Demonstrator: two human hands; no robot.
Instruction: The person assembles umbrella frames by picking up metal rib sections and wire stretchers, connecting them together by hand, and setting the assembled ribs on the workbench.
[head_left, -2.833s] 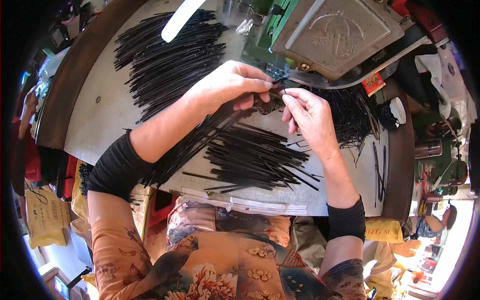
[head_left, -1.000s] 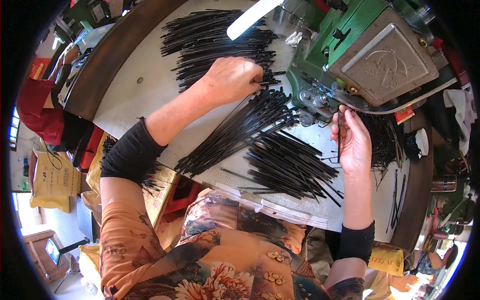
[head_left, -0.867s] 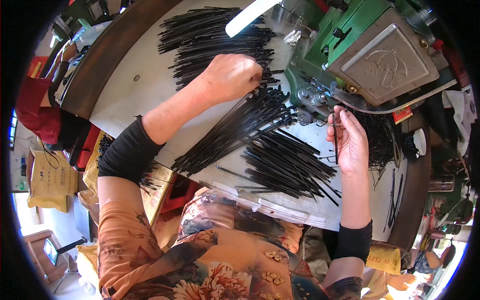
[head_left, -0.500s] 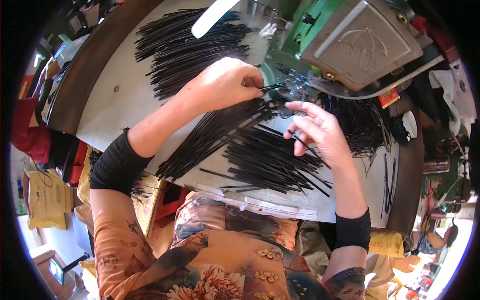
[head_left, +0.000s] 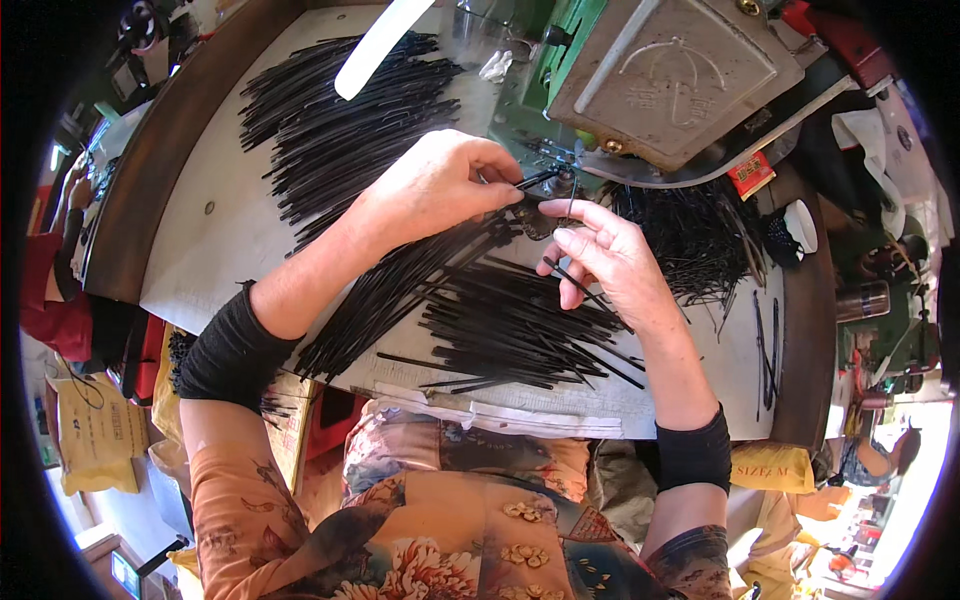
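A thin black rod (head_left: 538,180) is pinched between the thumb and fingers of my left hand (head_left: 440,190), its far end at the working head of the green machine (head_left: 520,115). Just to the right, my right hand (head_left: 610,255) is partly curled, with another black rod (head_left: 602,301) lying across its fingers and palm. Its index finger and thumb are close to a slim upright metal part below the machine head. Under my left wrist lies a slanting bundle of black rods (head_left: 390,285). Another loose heap of black rods (head_left: 500,325) is below my hands.
A large stack of black rods (head_left: 340,130) covers the far left of the pale table (head_left: 190,230). Tangled black pieces (head_left: 690,240) heap up right of the machine, beside a small red box (head_left: 752,175) and a white cup-like item (head_left: 800,227). A raised brown rim (head_left: 130,200) edges the table.
The whole view has shifted, so the table and machine appear farther left. Relative to the machine, my left fingertips have come a little closer. My right hand keeps almost the same pose.
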